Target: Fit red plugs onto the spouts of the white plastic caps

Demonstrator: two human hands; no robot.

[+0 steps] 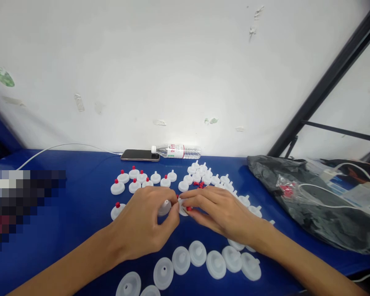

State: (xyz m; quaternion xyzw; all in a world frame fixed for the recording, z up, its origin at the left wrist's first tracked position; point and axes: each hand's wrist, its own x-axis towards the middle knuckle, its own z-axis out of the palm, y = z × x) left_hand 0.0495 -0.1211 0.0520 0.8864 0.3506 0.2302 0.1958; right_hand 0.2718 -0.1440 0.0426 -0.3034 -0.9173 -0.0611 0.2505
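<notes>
My left hand (151, 218) is closed around a white nozzle lid (164, 208), its spout showing between thumb and forefinger. Close by on the right, my right hand (222, 209) pinches a small red cap (189, 209) between thumb and fingers. Another white lid (182, 208) lies just beside these fingertips; whether they touch it is hard to see. Beyond my left hand stand several white lids with red caps on their spouts (117, 187). A small pile of loose red caps (198, 184) sits among uncapped lids (207, 177) past my right hand.
In front, several lids (197, 253) lie with their hollow undersides up on the blue table (80, 197). A phone (140, 155) and a plastic bottle (185, 151) lie along the wall. A dark plastic bag (274, 197) with a packet of red pieces (287, 190) covers the right side.
</notes>
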